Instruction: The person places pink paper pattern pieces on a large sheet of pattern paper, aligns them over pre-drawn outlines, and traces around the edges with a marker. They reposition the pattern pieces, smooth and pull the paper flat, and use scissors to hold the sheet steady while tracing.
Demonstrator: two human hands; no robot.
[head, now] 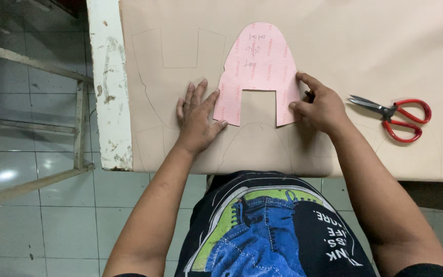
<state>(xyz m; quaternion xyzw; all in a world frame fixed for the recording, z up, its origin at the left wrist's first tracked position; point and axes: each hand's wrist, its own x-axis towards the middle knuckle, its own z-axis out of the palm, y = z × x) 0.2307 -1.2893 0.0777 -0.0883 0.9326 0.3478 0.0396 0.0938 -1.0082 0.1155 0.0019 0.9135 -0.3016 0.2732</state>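
I find the pink template point(259, 66) lying at upper centre on the tan sheet point(365, 46). Left hand point(197, 114) spread flat, pinning its left edge; right hand point(320, 105) pinching a pen at its right edge. Tracing appears underway; steadiness is required. Scissors point(393, 115) lie untouched at right.

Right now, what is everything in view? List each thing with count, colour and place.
pattern piece: one, pink, arched with a square notch, flat on the sheet
sheet: one, beige, covers the table, bears traced outlines
scissors: one pair, red handles, on the sheet right of the right hand
table edge: one, chipped white, left side
frame: one, pale wood, on the tiled floor at left
left hand: flat, fingertips on the pattern's left edge
right hand: pressing the pattern's right edge
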